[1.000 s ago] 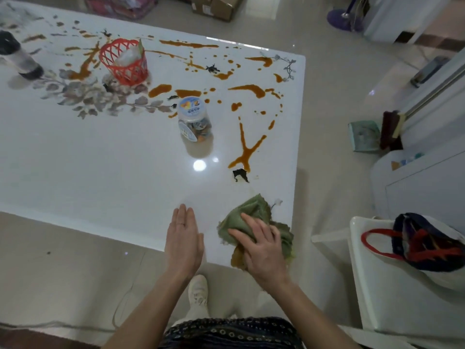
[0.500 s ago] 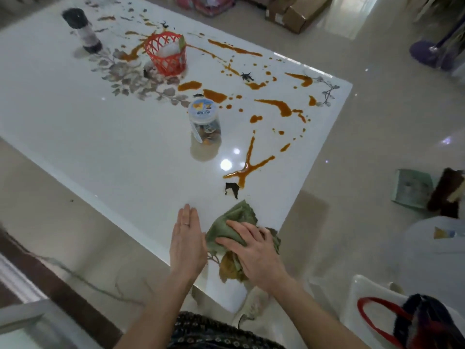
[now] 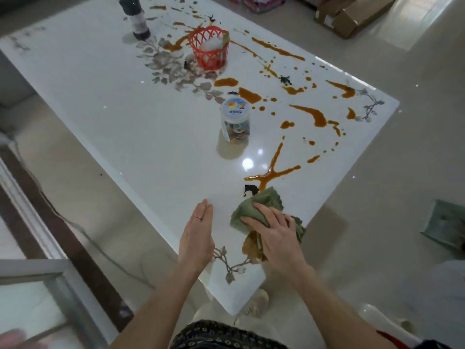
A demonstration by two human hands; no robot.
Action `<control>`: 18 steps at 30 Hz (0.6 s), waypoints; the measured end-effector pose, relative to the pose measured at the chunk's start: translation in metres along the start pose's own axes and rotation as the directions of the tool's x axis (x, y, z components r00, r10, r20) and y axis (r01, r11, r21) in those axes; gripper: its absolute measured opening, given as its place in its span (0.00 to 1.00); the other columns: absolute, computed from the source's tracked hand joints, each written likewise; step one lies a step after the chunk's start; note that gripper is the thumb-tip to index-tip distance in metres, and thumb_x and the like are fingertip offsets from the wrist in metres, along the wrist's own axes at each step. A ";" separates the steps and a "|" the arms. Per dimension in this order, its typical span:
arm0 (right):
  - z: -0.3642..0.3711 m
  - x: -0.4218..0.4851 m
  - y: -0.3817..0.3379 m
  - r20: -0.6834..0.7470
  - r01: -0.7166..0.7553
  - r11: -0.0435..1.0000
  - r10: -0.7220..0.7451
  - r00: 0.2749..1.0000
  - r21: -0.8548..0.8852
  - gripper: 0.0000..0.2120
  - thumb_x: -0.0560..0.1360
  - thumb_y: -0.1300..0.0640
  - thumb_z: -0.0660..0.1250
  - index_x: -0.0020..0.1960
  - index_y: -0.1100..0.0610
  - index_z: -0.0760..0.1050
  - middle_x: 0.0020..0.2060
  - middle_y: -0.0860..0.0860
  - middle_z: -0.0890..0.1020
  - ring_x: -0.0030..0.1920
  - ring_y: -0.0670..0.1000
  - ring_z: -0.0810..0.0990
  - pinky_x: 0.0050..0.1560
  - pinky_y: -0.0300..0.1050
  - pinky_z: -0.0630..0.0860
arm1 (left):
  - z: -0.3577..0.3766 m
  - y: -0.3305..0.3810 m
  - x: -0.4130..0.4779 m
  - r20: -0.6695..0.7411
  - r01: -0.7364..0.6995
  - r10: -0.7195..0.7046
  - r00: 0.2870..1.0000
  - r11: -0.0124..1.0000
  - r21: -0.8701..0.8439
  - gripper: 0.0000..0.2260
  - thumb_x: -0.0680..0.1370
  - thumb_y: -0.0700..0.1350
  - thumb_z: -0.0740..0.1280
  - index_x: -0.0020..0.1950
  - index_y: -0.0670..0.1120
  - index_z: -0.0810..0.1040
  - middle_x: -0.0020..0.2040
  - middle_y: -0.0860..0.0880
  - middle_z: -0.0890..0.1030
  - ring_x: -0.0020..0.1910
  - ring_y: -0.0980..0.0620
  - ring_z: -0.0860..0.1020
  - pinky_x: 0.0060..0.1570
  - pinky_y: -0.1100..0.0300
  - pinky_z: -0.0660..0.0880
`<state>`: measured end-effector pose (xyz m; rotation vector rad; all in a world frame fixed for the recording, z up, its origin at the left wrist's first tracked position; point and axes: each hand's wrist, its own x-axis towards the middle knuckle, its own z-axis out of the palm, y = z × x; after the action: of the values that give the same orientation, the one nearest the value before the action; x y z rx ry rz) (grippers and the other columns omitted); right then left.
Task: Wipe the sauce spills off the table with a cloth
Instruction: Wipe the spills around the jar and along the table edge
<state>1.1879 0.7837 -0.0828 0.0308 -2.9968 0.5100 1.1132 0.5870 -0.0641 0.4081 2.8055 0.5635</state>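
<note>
A glossy white bench point(image 3: 125, 122) carries orange-brown sauce spills point(image 3: 310, 114) across its far right half. At the near corner a person's right hand point(image 3: 276, 233) presses a crumpled green cloth point(image 3: 266, 200) onto the surface, grip spread apart, the cloth's far edge at the foot of a Y-shaped streak. The left hand point(image 3: 197, 235) lies flat beside it, grip apart, holding nothing. Farther back stand a red basket point(image 3: 210, 50), a plastic jar point(image 3: 235, 122) and a dark-capped bottle point(image 3: 137, 18).
</note>
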 end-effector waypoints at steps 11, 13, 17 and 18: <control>0.014 -0.005 -0.015 -0.017 0.092 0.996 -0.092 0.996 -0.024 0.25 0.71 0.56 0.65 0.67 0.41 0.71 0.71 0.49 0.69 0.66 0.55 0.69 0.59 0.63 0.70 | 0.000 -0.001 -0.004 -0.032 0.000 0.001 0.999 1.000 0.015 0.31 0.75 0.28 0.56 0.76 0.43 0.55 0.77 0.49 0.54 0.75 0.51 0.56 0.71 0.62 0.55; 0.008 0.015 0.001 -0.044 -0.036 0.999 0.035 0.998 -0.006 0.25 0.71 0.58 0.69 0.66 0.42 0.73 0.70 0.50 0.70 0.66 0.55 0.68 0.60 0.63 0.69 | -0.002 0.000 -0.002 -0.045 0.018 -0.017 0.999 1.000 0.008 0.30 0.75 0.28 0.57 0.76 0.43 0.57 0.77 0.49 0.55 0.75 0.52 0.57 0.71 0.61 0.57; 0.014 0.006 -0.026 -0.111 -0.248 0.968 0.250 0.962 0.030 0.26 0.69 0.59 0.71 0.65 0.44 0.76 0.69 0.52 0.72 0.66 0.55 0.67 0.60 0.66 0.70 | -0.004 0.002 -0.002 -0.035 0.024 -0.024 0.999 1.000 0.000 0.30 0.75 0.29 0.56 0.76 0.44 0.57 0.77 0.50 0.55 0.75 0.53 0.56 0.71 0.61 0.56; 0.018 -0.006 -0.041 -0.113 -0.242 0.970 0.244 0.963 0.031 0.26 0.67 0.57 0.70 0.65 0.44 0.76 0.69 0.52 0.72 0.66 0.55 0.68 0.60 0.66 0.70 | -0.005 0.002 -0.004 -0.032 0.030 -0.030 0.999 1.000 0.002 0.30 0.75 0.29 0.56 0.76 0.44 0.56 0.77 0.50 0.54 0.75 0.53 0.56 0.71 0.61 0.56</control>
<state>1.1937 0.7394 -0.0870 -0.3570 -2.8960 0.5390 1.1157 0.5863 -0.0583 0.3604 2.8376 0.5657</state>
